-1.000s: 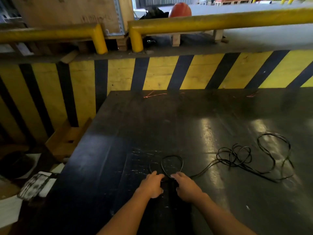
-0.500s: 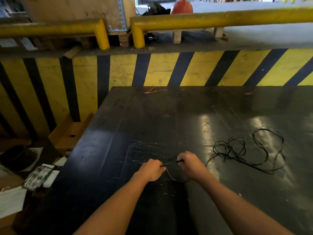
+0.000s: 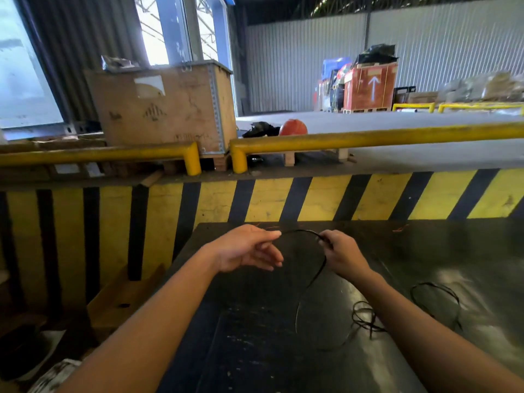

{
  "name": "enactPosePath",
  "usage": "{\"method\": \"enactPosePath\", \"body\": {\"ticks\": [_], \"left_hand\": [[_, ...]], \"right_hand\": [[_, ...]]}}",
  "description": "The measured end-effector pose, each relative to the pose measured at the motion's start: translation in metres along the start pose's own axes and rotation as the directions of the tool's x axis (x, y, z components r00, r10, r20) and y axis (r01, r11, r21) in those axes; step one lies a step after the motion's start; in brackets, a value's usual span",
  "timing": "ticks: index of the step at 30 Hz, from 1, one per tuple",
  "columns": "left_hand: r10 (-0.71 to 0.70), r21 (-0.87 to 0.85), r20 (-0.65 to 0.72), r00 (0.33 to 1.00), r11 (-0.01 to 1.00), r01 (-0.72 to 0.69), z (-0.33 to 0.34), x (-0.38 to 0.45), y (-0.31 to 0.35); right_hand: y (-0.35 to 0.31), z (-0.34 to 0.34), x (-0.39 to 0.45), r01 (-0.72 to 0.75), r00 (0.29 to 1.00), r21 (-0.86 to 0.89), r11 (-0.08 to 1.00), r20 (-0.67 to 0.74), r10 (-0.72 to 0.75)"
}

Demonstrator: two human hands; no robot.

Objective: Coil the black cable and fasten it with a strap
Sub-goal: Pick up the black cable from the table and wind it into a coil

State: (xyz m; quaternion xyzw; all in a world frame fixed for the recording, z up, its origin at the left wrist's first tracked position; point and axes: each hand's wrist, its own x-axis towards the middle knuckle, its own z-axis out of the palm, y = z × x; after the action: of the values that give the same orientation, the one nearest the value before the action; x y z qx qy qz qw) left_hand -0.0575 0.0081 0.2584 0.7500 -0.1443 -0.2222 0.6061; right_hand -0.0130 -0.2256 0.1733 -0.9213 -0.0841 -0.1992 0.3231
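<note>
A thin black cable [image 3: 313, 277] arcs in the air between my two hands above the dark table [image 3: 269, 350]. My right hand [image 3: 341, 255] is closed on the cable near its top bend. My left hand [image 3: 249, 248] pinches the cable's end at the fingertips, the other fingers spread. From my right hand the cable drops down to the table and runs into a loose tangle [image 3: 365, 319] and a wide loop [image 3: 433, 296] lying at the right, partly hidden by my right forearm. No strap is in view.
A yellow and black striped wall [image 3: 312, 197] rises behind the table, topped by yellow rails [image 3: 368, 137]. A wooden crate [image 3: 161, 109] stands beyond the rail at the left. Boxes and papers lie on the floor [image 3: 42, 350] left of the table.
Both hands rose off the table with the cable and moved apart, stretching an arc of cable between them. The camera tilted upward, so the warehouse behind is now in view.
</note>
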Motion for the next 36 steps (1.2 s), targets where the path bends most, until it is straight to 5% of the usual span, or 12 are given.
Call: {"method": "enactPosePath", "body": {"ticks": [5, 11, 15, 18, 21, 24, 28, 31, 34, 36], "left_hand": [[0.174, -0.223, -0.149, 0.973, 0.953, -0.204, 0.03, -0.014, 0.044], [0.254, -0.349, -0.405, 0.878, 0.845, -0.406, 0.043, -0.002, 0.067], [0.359, -0.042, -0.542, 0.76, 0.891, -0.451, 0.028, -0.004, 0.069], [0.458, 0.276, -0.511, 0.727, 0.889, -0.366, 0.003, -0.005, 0.061], [0.415, 0.557, -0.373, 0.83, 0.815, -0.158, -0.017, -0.007, 0.048], [0.228, 0.707, -0.212, 0.95, 0.707, -0.012, -0.013, -0.009, 0.045], [-0.082, 0.34, 0.173, 0.982, 0.94, 0.018, 0.012, -0.02, 0.054], [-0.001, 0.061, 0.456, 0.89, 0.998, -0.03, 0.026, -0.028, 0.067], [0.265, -0.277, 0.461, 0.847, 0.95, -0.147, 0.038, -0.029, 0.086], [0.438, -0.486, 0.252, 0.863, 0.828, -0.278, 0.04, -0.03, 0.105]], "right_hand": [[-0.035, 0.007, -0.014, 0.043, 0.997, 0.038, 0.998, 0.065, -0.045], [-0.088, 0.004, -0.045, 0.184, 0.912, 0.156, 0.971, 0.342, -0.228], [-0.098, -0.033, -0.047, 0.274, 0.864, 0.098, 0.957, 0.412, -0.289], [-0.089, -0.072, -0.039, 0.326, 0.865, -0.014, 0.945, 0.407, -0.292], [-0.081, -0.113, -0.023, 0.354, 0.901, -0.147, 0.924, 0.317, -0.294], [-0.084, -0.147, -0.005, 0.383, 0.924, -0.199, 0.902, 0.104, -0.369], [-0.095, -0.157, 0.013, 0.349, 0.886, -0.15, 0.925, -0.267, -0.378], [-0.098, -0.143, 0.016, 0.292, 0.871, -0.076, 0.953, -0.39, -0.298], [-0.093, -0.111, 0.002, 0.236, 0.948, 0.033, 0.971, -0.228, -0.223], [-0.094, -0.08, -0.018, 0.217, 0.976, 0.051, 0.975, 0.003, -0.217]]}}
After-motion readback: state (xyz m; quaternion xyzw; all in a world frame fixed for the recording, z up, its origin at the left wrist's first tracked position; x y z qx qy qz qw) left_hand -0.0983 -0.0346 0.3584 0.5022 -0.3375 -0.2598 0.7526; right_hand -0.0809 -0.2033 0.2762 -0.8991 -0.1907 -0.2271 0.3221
